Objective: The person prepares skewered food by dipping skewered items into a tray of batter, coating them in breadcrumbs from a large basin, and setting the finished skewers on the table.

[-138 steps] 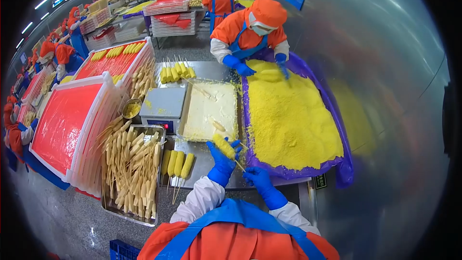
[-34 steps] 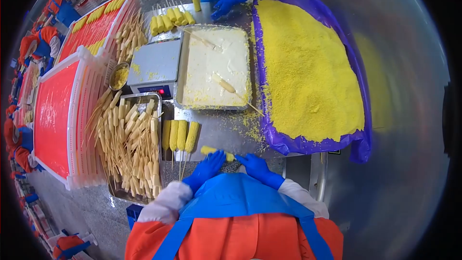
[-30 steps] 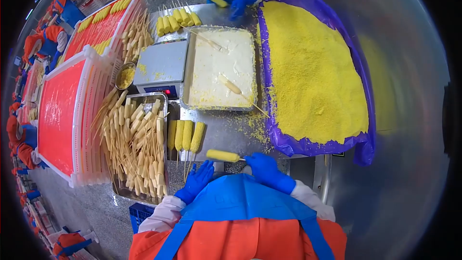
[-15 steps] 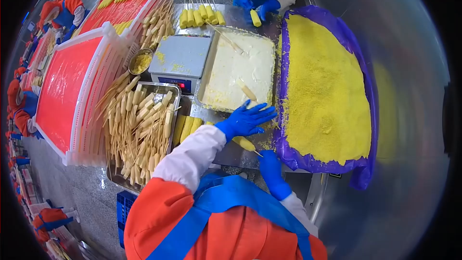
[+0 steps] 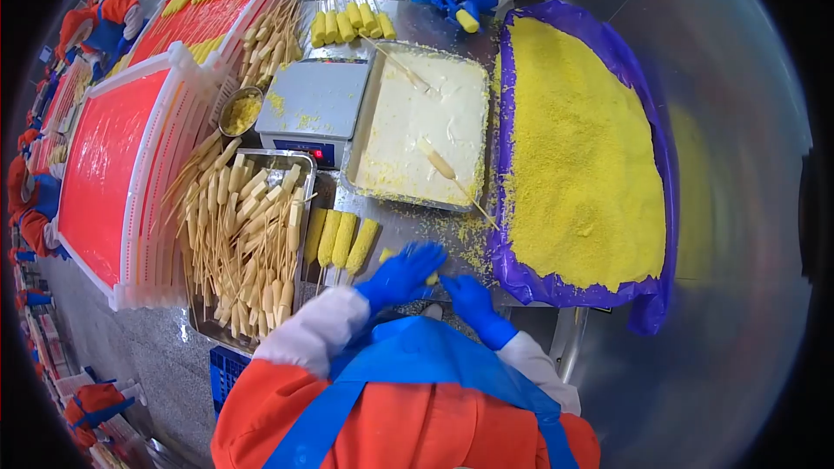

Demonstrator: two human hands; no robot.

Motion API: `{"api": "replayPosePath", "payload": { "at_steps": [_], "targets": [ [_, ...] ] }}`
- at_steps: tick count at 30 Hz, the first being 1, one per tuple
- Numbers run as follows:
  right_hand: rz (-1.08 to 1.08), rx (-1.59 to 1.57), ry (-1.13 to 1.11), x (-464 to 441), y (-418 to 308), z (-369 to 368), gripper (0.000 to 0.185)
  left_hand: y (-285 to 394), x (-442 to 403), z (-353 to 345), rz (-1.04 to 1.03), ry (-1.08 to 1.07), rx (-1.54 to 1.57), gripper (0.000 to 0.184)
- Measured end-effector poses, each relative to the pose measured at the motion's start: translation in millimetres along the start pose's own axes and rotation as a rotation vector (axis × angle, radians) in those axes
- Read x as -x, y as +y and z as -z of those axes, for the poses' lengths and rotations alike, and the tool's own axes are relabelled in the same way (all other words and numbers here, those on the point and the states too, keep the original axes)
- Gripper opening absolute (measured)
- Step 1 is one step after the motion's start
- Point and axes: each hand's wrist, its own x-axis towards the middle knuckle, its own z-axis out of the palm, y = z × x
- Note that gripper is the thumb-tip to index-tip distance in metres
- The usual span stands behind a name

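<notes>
My left hand (image 5: 402, 278), in a blue glove, lies over a yellow crumb-coated piece (image 5: 432, 279) at the table's near edge. Its fingers are stretched out and slightly blurred. Close by, my right hand (image 5: 473, 302) is closed at the end of that piece; its stick is hidden. Part of another yellow piece (image 5: 387, 254) shows beyond my left hand. Several crumb-coated sticks (image 5: 345, 239) lie in a row to the left. A tray of pale batter (image 5: 426, 122) stands ahead, with an uncoated stick (image 5: 443, 167) leaning over its near right corner.
Yellow crumbs (image 5: 582, 156) fill a purple-lined tray (image 5: 517, 287) at right. A metal tray (image 5: 306, 175) holds many uncoated sticks (image 5: 252, 243). A scale (image 5: 314, 100), a crumb bowl (image 5: 241, 111) and stacked red-covered trays (image 5: 117, 182) stand left. Opposite, a co-worker's gloved hands (image 5: 456, 0) hold a coated piece.
My left hand has come back from the batter tray's near edge, moving down and left. My right hand has moved slightly left with the coated piece. The row of coated sticks is more visible.
</notes>
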Motion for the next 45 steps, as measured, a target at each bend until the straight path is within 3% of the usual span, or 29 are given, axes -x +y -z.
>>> {"api": "replayPosePath", "payload": {
  "at_steps": [1, 3, 4, 6, 7, 8, 10, 15, 16, 18, 19, 21, 22, 23, 24, 26, 27, 28, 30, 31, 32, 35, 36, 38, 39, 41, 42, 44, 45],
  "targets": [
    [0.006, -0.006, -0.003, 5.9, -9.5, -3.2, 0.039, 11.9, 35.5, -9.8, -0.013, -0.053, 0.014, 0.073],
    [-0.024, -0.274, 0.015, 13.5, -28.3, 3.4, 0.029, 17.9, 105.7, -55.8, -0.162, 0.076, -0.497, 0.069],
    [-0.024, -0.272, 0.008, 7.7, -37.3, 26.2, 0.029, 23.2, 121.5, -48.4, -0.157, 0.078, -0.491, 0.069],
    [-0.023, -0.114, -0.075, -19.2, -57.0, 95.4, 0.022, 39.1, 146.3, -20.8, 0.243, 0.232, -0.108, 0.064],
    [-0.009, -0.105, -0.076, -28.4, -64.6, 118.8, 0.022, 37.6, 150.5, -22.6, 0.271, 0.308, -0.085, 0.069],
    [0.012, 0.168, -0.135, -37.7, -70.4, 139.8, 0.013, 39.0, 146.3, -14.3, 0.277, 0.328, -0.09, 0.069],
    [0.042, 0.465, -0.194, -51.7, -80.8, 151.1, 0.006, 45.9, 128.4, 9.5, 0.566, 0.389, 0.11, 0.076],
    [0.178, 0.847, -0.146, -79.9, -109.3, 147.7, 0.003, 34.4, 112.3, 25.1, 0.578, 0.507, 0.258, 0.081],
    [0.186, 0.859, -0.145, -82.3, -109.6, 153.0, 0.003, 32.0, 106.7, 30.0, 0.572, 0.676, 0.397, 0.076],
    [-0.013, 0.503, -0.178, -74.7, -105.7, 168.2, 0.007, 38.3, 86.3, 47.6, 0.567, 0.857, 0.541, 0.071],
    [-0.003, 0.51, -0.175, -68.8, -99.4, 162.5, 0.007, 44.3, 70.3, 61.2, 0.637, 1.141, 1.022, 0.071],
    [-0.132, -0.093, 0.165, -64.1, -79.4, 141.8, 0.012, 35.2, 49.5, 63.4, 0.662, 1.427, 1.507, 0.073],
    [-0.113, -0.095, 0.166, -64.9, -74.4, 130.8, 0.012, 22.3, 40.2, 47.3, 0.494, 1.27, 2.034, 0.078],
    [-0.41, -0.631, 0.067, -67.0, -82.0, 118.5, 0.015, 15.9, 34.4, 37.8, 0.278, 1.022, 2.528, 0.085],
    [-0.708, -1.166, -0.053, -66.5, -88.3, 107.7, 0.018, 17.7, 26.0, 43.8, 0.277, 1.038, 2.516, 0.085],
    [-0.684, -1.302, -0.08, -64.2, -90.8, 93.7, 0.018, 23.0, 0.8, 57.1, 0.134, 0.846, 2.527, 0.096],
    [-0.67, -1.429, -0.109, -61.9, -86.9, 91.0, 0.018, 10.1, -4.1, 44.1, -0.327, 0.751, 2.633, 0.095],
    [-0.659, -1.432, -0.106, -58.7, -79.7, 90.3, 0.018, 9.5, -11.1, 26.8, -0.332, 0.75, 2.623, 0.095],
    [-0.578, -1.376, -0.041, -51.6, -66.0, 86.2, 0.02, 29.2, -25.7, 40.1, 0.329, 1.062, 2.532, 0.094],
    [-0.572, -1.383, -0.042, -48.3, -58.5, 83.6, 0.02, 57.8, -43.4, 87.0, 0.806, 1.299, 2.43, 0.095],
    [-0.587, -1.37, -0.066, -44.6, -50.2, 81.5, 0.021, 55.7, -43.3, 73.8, 0.805, 1.297, 2.423, 0.095],
    [-0.599, -1.35, -0.074, -35.5, -36.4, 75.8, 0.022, 36.0, -36.8, 24.1, 0.028, 0.942, 2.575, 0.098],
    [-0.594, -1.345, -0.067, -34.6, -35.0, 75.0, 0.022, 40.4, -41.0, 24.3, 0.027, 0.937, 2.573, 0.098],
    [-0.593, -1.341, -0.026, -32.8, -36.6, 77.7, 0.022, 52.5, -52.0, 32.4, 0.538, 1.26, 2.49, 0.101],
    [-0.588, -1.333, 0.002, -33.9, -36.5, 82.0, 0.021, 55.4, -57.1, 34.3, 0.533, 1.258, 2.49, 0.101],
    [-0.59, -1.292, -0.067, -35.8, -35.4, 85.3, 0.022, 58.9, -60.1, 40.6, 0.826, 1.486, 2.387, 0.102],
    [-0.598, -1.249, -0.137, -36.6, -35.9, 84.4, 0.022, 54.1, -53.7, 30.3, 0.829, 1.502, 2.378, 0.102],
    [-0.543, -1.265, -0.107, -39.1, -33.1, 74.5, 0.022, 41.8, -34.4, 5.3, 0.273, 1.179, 2.525, 0.099],
    [-0.497, -1.28, -0.06, -38.5, -34.5, 69.6, 0.023, 55.1, -37.0, 29.1, 0.55, 1.3, 2.491, 0.099]
  ]
}}
